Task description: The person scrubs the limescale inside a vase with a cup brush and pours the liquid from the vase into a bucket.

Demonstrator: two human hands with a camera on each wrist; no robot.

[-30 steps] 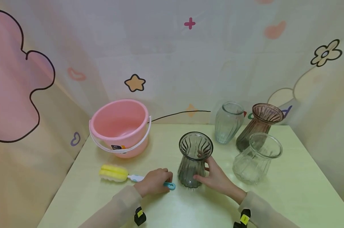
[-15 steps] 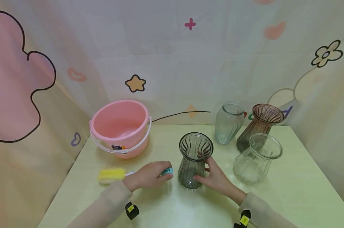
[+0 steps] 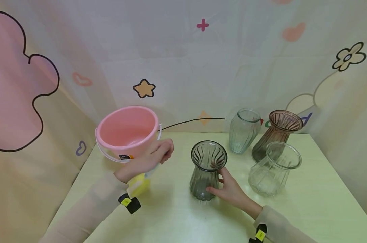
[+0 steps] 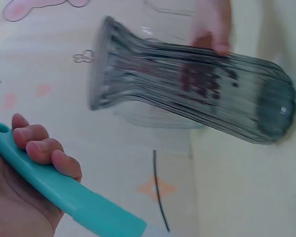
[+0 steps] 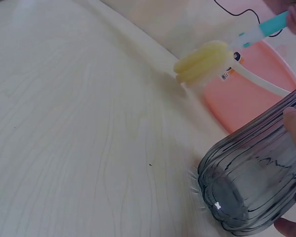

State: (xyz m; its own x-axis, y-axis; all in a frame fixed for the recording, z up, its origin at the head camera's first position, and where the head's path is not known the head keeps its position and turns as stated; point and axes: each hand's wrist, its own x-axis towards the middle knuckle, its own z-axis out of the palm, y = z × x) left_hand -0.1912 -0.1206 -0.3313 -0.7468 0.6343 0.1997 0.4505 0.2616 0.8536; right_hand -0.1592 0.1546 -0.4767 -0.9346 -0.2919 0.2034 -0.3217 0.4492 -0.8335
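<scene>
My left hand [image 3: 151, 157] grips the teal handle [image 4: 69, 192] of a brush, fingers curled round it, as the left wrist view shows. The brush's yellow sponge head [image 5: 204, 64] hangs above the table, in front of the pink bucket [image 5: 237, 101]. A grey ribbed glass vase [image 3: 203, 182] stands upright at the middle of the table. My right hand [image 3: 235, 192] holds its right side, thumb in front and the other fingers partly hidden behind the glass.
The bucket [image 3: 102, 135] with its white handle is at the back left. On the right stand a pale green vase [image 3: 242, 136], a brown vase [image 3: 270, 138] and a clear vase [image 3: 267, 180]. A patterned curtain [image 3: 183, 84] hangs behind the table [image 3: 183, 222].
My left hand has risen from the table and moved left and back with the brush, whose sponge head now tilts downward. My right hand and the grey vase have stayed in place.
</scene>
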